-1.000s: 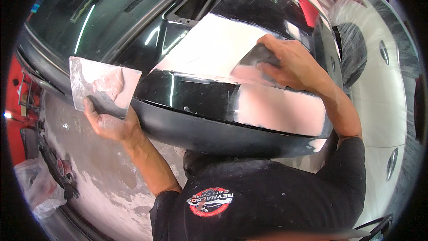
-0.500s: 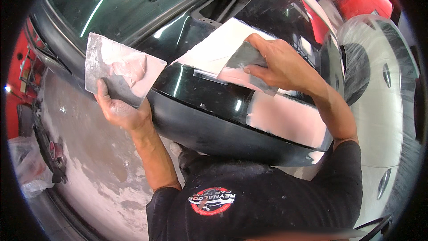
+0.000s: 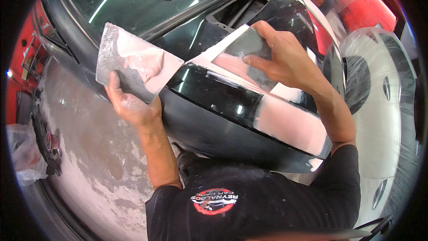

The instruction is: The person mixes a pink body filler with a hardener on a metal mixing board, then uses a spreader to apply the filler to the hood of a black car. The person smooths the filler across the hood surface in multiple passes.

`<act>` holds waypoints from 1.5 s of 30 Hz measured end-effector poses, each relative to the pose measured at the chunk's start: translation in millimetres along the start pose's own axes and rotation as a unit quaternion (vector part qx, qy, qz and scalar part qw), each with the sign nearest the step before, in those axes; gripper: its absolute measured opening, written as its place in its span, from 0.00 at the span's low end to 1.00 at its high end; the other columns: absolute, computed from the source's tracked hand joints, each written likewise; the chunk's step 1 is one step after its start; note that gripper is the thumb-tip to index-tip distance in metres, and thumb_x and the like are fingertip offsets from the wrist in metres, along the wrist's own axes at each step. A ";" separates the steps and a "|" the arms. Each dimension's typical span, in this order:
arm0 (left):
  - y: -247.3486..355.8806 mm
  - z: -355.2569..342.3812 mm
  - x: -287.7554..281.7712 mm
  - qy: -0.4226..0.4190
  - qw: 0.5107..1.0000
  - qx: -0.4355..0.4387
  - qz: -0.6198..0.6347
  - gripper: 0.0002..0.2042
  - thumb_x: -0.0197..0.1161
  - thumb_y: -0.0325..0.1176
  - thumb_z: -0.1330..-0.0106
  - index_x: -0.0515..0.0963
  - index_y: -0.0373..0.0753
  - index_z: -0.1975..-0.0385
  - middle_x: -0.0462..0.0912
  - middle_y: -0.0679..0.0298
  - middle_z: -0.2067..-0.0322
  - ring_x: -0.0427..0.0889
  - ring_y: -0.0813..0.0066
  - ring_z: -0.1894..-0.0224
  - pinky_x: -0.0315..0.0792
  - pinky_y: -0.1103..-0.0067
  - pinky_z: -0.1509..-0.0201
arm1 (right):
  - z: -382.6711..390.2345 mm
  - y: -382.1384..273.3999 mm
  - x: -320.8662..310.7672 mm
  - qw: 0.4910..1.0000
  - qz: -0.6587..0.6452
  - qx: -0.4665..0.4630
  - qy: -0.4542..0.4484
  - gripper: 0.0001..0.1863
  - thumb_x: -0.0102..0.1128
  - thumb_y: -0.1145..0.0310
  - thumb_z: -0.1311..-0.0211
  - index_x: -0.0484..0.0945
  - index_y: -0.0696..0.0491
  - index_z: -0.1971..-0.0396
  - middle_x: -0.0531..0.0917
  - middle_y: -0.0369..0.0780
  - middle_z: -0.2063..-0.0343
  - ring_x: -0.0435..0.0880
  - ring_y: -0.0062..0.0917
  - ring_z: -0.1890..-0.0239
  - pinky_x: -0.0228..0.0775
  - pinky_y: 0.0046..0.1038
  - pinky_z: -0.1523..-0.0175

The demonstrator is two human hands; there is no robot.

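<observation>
The right hand point(image 3: 287, 56) pinches a filler spreader point(image 3: 245, 47), likely light and springy, by its right edge, the sensible hold, over the white patch point(image 3: 205, 57) on the black car point(image 3: 209, 131), while the left hand point(image 3: 134, 108) grips a palette point(image 3: 112, 51) of soft-looking pink filler point(image 3: 146, 62) from below.

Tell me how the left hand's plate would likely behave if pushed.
The plate is probably stiff: it looks flat though the left hand grips one side. It's likely light, carried one-handed. Its pink paste looks smooth, possibly slippery.
</observation>
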State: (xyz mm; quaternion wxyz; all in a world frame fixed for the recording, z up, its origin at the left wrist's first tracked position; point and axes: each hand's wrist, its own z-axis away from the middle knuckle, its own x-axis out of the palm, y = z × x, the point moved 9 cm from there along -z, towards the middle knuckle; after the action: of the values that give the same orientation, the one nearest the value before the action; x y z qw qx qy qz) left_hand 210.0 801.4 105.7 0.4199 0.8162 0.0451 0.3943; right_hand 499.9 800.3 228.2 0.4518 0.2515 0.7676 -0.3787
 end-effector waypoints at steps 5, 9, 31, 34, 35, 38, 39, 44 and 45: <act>-15.6 -4.0 3.3 -0.010 0.974 -0.100 0.201 0.16 0.49 0.36 0.24 0.72 0.34 0.44 0.78 0.57 0.47 0.80 0.64 0.44 0.75 0.65 0.37 | -20.3 10.0 28.9 0.999 -0.011 0.023 -0.030 0.20 0.70 0.70 0.44 0.71 0.61 0.56 0.82 0.53 0.71 0.83 0.48 0.66 0.72 0.38 0.60; -14.2 -1.4 5.2 -0.004 0.974 -0.107 0.201 0.17 0.49 0.34 0.25 0.71 0.36 0.40 0.77 0.58 0.46 0.79 0.65 0.43 0.74 0.67 0.38 | -24.6 13.3 39.7 0.999 0.009 0.014 -0.044 0.21 0.69 0.70 0.45 0.71 0.62 0.55 0.81 0.55 0.70 0.83 0.51 0.63 0.71 0.40 0.59; -14.7 -3.0 12.2 -0.012 0.969 -0.125 0.214 0.17 0.49 0.35 0.25 0.71 0.35 0.41 0.78 0.56 0.45 0.80 0.61 0.43 0.76 0.62 0.39 | 16.7 10.1 -105.6 0.982 -0.072 0.039 0.172 0.28 0.72 0.64 0.42 0.73 0.60 0.45 0.83 0.41 0.57 0.82 0.24 0.55 0.72 0.26 0.49; -9.0 22.0 37.4 -0.076 0.943 -0.258 0.197 0.19 0.52 0.35 0.27 0.71 0.32 0.41 0.80 0.54 0.47 0.82 0.61 0.46 0.77 0.64 0.41 | 52.6 8.4 -127.0 0.945 -0.266 0.028 0.188 0.30 0.70 0.67 0.39 0.71 0.61 0.40 0.83 0.39 0.52 0.82 0.22 0.52 0.73 0.23 0.45; -3.7 45.8 48.2 -0.111 0.934 -0.287 0.183 0.20 0.54 0.35 0.29 0.72 0.30 0.42 0.81 0.53 0.48 0.83 0.61 0.49 0.78 0.65 0.42 | 62.4 8.7 -127.3 0.925 -0.323 0.028 0.197 0.30 0.68 0.68 0.39 0.70 0.61 0.38 0.83 0.40 0.51 0.83 0.22 0.51 0.74 0.24 0.44; 11.0 142.0 88.7 -0.266 0.856 -0.400 0.190 0.20 0.58 0.35 0.32 0.73 0.33 0.42 0.81 0.58 0.49 0.82 0.67 0.49 0.76 0.72 0.41 | 84.2 -1.0 -82.2 0.840 -0.532 0.041 0.097 0.29 0.69 0.70 0.41 0.71 0.60 0.40 0.83 0.38 0.52 0.83 0.20 0.52 0.74 0.23 0.45; 5.9 170.3 96.6 -0.266 0.821 -0.467 0.194 0.19 0.58 0.34 0.32 0.74 0.34 0.43 0.81 0.59 0.50 0.82 0.69 0.50 0.74 0.74 0.40 | 89.4 1.4 -63.4 0.868 -0.483 0.083 0.078 0.28 0.71 0.70 0.42 0.73 0.60 0.43 0.84 0.38 0.53 0.83 0.19 0.54 0.74 0.22 0.46; 5.2 212.4 122.7 -0.299 0.732 -0.563 0.241 0.17 0.54 0.32 0.30 0.73 0.34 0.43 0.81 0.55 0.50 0.83 0.65 0.50 0.77 0.69 0.41 | 141.0 17.8 -39.3 0.901 -0.372 0.220 0.017 0.30 0.76 0.69 0.47 0.72 0.58 0.45 0.81 0.35 0.54 0.77 0.18 0.51 0.66 0.22 0.42; 7.1 205.4 121.8 -0.301 0.741 -0.553 0.233 0.17 0.54 0.32 0.30 0.73 0.34 0.43 0.81 0.55 0.50 0.83 0.64 0.50 0.77 0.68 0.41 | 152.5 18.3 -48.6 0.927 -0.304 0.219 0.004 0.29 0.76 0.70 0.47 0.73 0.58 0.47 0.82 0.35 0.56 0.77 0.18 0.53 0.67 0.23 0.44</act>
State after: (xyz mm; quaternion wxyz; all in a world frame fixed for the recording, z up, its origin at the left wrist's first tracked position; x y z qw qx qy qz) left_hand 431.6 712.6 115.5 0.6844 0.5013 -0.5014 0.1698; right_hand 612.5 685.6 218.2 0.2454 0.1006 0.7071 -0.6555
